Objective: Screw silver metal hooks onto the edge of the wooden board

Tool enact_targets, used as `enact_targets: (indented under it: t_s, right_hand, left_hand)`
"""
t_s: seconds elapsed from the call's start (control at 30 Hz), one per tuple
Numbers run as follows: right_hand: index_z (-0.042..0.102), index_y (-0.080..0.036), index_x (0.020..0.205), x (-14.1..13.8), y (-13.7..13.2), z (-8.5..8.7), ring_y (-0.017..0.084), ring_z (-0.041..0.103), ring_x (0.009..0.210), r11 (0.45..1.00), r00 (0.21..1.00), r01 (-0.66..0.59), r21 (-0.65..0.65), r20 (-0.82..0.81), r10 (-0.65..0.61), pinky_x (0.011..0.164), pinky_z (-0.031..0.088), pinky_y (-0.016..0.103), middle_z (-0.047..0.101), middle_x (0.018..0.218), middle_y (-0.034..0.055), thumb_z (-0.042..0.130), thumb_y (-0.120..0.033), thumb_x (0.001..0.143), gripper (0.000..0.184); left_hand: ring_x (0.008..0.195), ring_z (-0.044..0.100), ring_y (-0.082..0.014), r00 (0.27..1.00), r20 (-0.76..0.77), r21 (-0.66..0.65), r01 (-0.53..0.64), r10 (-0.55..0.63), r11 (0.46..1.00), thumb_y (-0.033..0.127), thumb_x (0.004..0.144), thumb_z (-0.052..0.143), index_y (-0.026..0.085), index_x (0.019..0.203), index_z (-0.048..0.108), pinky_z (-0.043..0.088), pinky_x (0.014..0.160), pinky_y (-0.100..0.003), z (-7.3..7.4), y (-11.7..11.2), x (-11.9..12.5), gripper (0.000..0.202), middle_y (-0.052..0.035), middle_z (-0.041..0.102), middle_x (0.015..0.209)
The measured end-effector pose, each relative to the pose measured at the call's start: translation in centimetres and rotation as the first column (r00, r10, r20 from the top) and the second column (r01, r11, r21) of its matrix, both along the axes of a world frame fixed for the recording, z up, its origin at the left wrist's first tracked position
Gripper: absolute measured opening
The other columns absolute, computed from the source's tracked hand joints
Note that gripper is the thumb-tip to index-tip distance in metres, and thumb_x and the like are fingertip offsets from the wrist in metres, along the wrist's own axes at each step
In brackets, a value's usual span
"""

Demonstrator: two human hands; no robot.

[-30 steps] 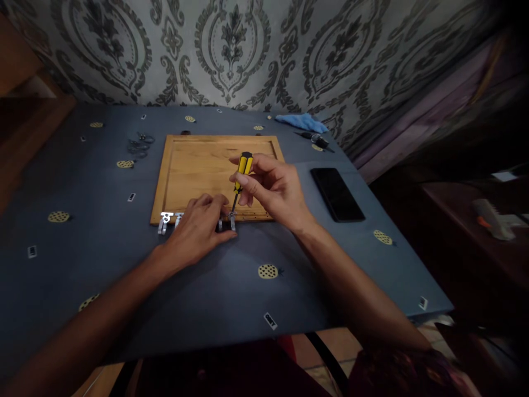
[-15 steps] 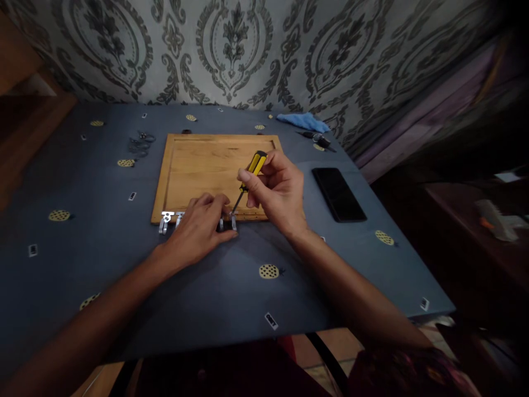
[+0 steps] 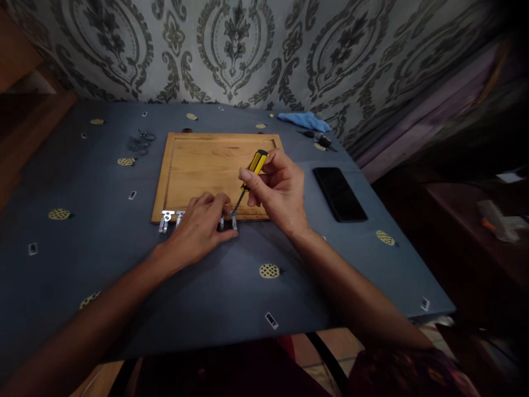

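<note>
A wooden board [image 3: 198, 165] with a raised rim lies on the table. Along its near edge sit several silver metal hooks [image 3: 165, 221], partly covered by my left hand [image 3: 198, 218]. That hand bends over the edge, fingertips on the wood and thumb in front, closed around the hook at its right side [image 3: 234, 221]. My right hand [image 3: 285, 187] pinches the yellow and black handle of a screwdriver [image 3: 257, 162]. Its shaft slants down to the left, with the tip at that hook's mounting plate; the screw itself is too small to make out.
Right of the board lies a black phone [image 3: 339, 194]. Behind it are a dark tool-like object [image 3: 317, 139] and a blue cloth [image 3: 305, 120]. Several loose metal hooks [image 3: 140, 142] lie to the left. The patterned tablecloth [image 3: 223, 303] reaches the table's near edge.
Almost nothing differs. The view has shifted very slightly, while both hands, the screwdriver and the hooks keep their places on the board.
</note>
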State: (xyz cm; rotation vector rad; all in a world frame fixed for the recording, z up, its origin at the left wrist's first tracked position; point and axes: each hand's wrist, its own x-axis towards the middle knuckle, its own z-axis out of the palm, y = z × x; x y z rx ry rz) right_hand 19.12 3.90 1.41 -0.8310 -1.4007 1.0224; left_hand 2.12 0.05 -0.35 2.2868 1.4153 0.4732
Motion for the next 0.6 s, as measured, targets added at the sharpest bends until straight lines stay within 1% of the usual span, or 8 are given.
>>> enact_targets:
  t_s: [0.17, 0.3, 0.43, 0.5, 0.6]
  right_hand:
    - [0.043, -0.024, 0.078, 0.05, -0.06, 0.17, 0.003, 0.047, 0.04, 1.0, 1.0, -0.02, 0.005, 0.002, 0.02, 0.035, 0.039, 0.019, 0.053, 0.071, -0.0084, 0.082, -0.051, 0.077, 0.047]
    - [0.045, -0.024, 0.078, 0.03, -0.24, 0.24, 0.004, 0.051, 0.041, 0.999, 0.999, -0.04, -0.011, 0.02, 0.04, 0.036, 0.04, 0.02, 0.054, 0.069, -0.0088, 0.083, -0.051, 0.075, 0.047]
    - [0.046, -0.024, 0.078, 0.18, -0.36, 0.38, 0.005, 0.051, 0.041, 0.996, 0.996, -0.081, -0.024, 0.028, 0.082, 0.037, 0.04, 0.02, 0.052, 0.066, -0.0089, 0.083, -0.05, 0.076, 0.045]
    - [0.051, -0.022, 0.081, 0.41, -0.32, 0.54, 0.005, 0.052, 0.043, 0.994, 0.994, -0.104, -0.032, 0.043, 0.105, 0.04, 0.042, 0.021, 0.052, 0.067, -0.0082, 0.082, -0.05, 0.077, 0.041]
    - [0.062, -0.02, 0.095, 0.9, -0.17, 0.82, 0.007, 0.057, 0.049, 0.988, 0.984, -0.145, -0.05, 0.097, 0.149, 0.046, 0.044, 0.023, 0.055, 0.068, -0.0064, 0.076, -0.051, 0.082, 0.037]
  left_hand:
    - [0.106, 0.06, -0.0283, 1.0, 0.01, 0.002, 0.009, -0.009, 1.0, 0.027, 0.079, 0.083, 0.021, 0.107, 0.051, 0.046, 0.095, -0.043, -0.04, 0.04, 0.02, 0.043, -0.0058, 0.066, 0.108]
    - [0.105, 0.061, -0.0284, 1.0, 0.005, 0.029, 0.016, -0.016, 0.999, 0.029, 0.08, 0.083, 0.021, 0.106, 0.051, 0.046, 0.093, -0.043, -0.2, 0.03, -0.01, 0.042, -0.0055, 0.065, 0.107]
    - [0.106, 0.06, -0.0301, 1.0, -0.005, 0.014, 0.0, 0.0, 1.0, 0.031, 0.079, 0.083, 0.02, 0.108, 0.052, 0.047, 0.092, -0.043, -0.26, -0.02, -0.07, 0.043, -0.0072, 0.064, 0.109]
    - [0.106, 0.06, -0.03, 1.0, 0.0, 0.001, -0.001, 0.001, 1.0, 0.03, 0.08, 0.083, 0.02, 0.108, 0.053, 0.047, 0.092, -0.043, -0.23, -0.03, -0.1, 0.042, -0.0074, 0.064, 0.11]
    - [0.104, 0.06, -0.0286, 1.0, 0.025, 0.002, -0.002, 0.002, 1.0, 0.029, 0.08, 0.083, 0.022, 0.106, 0.053, 0.047, 0.092, -0.043, -0.19, -0.03, -0.12, 0.04, -0.0061, 0.065, 0.109]
